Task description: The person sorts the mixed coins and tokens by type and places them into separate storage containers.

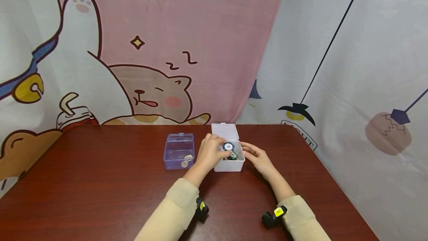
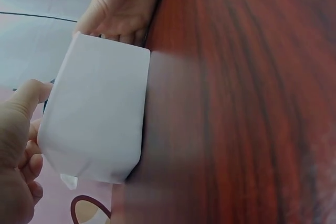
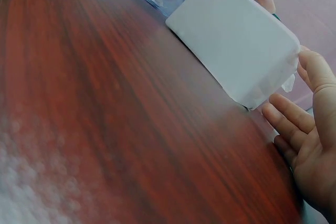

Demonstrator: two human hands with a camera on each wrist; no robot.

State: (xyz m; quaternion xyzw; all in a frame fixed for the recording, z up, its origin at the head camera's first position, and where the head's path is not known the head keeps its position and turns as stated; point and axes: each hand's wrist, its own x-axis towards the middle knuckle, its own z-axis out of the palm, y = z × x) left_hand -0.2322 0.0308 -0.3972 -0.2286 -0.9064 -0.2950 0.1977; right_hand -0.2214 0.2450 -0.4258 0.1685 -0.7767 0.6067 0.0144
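Observation:
A white lidded plastic box (image 1: pixel 229 166) stands on the table with its lid (image 1: pixel 225 131) tipped back. Over its opening, my left hand (image 1: pixel 210 151) pinches a blue-and-white poker chip (image 1: pixel 228 146) between thumb and fingers. Below that chip lies a green poker chip (image 1: pixel 233 156) inside the box; the left hand hides part of the contents. Against the box's right side, my right hand (image 1: pixel 259 161) rests with extended fingers. The right wrist view shows its thumb at the box rim and its other fingers (image 3: pixel 289 124) beside the wall.
Left of the white box stands a translucent blue-purple box (image 1: pixel 178 164), its lid raised, with silvery coins (image 1: pixel 188 157) inside. Both boxes are on a dark red wooden table (image 1: pixel 110 189). A cartoon-printed cloth (image 1: pixel 214 29) hangs behind it.

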